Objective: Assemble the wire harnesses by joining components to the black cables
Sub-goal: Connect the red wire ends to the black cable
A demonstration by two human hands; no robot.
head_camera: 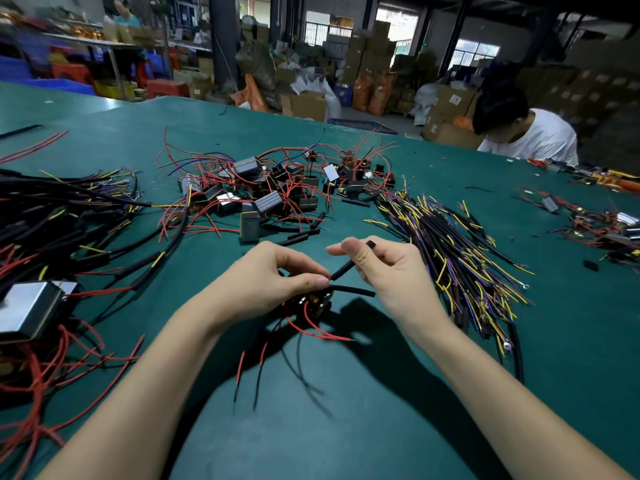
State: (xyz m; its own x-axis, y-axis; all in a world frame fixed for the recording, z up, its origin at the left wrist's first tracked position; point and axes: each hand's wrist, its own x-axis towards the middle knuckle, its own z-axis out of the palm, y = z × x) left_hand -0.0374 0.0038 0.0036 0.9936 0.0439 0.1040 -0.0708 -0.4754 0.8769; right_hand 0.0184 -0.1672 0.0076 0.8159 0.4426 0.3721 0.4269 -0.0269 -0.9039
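My left hand (277,275) grips a small black component (317,301) with red leads trailing toward me. My right hand (384,265) pinches a short black sleeve tube (349,263) that slants up through its fingers; the tube's lower end meets my left thumb tip. A second black tube (353,291) sticks out to the right from the component, under my right hand. Black cables with yellow and purple ends (450,258) lie heaped to the right. A pile of components with red wires (273,188) lies ahead.
Joined harnesses with black cables and a metal-cased part (31,306) crowd the left of the green table (346,410). Loose black sleeves (301,233) lie just beyond my hands. Another person in a white shirt (533,136) works at the far right edge.
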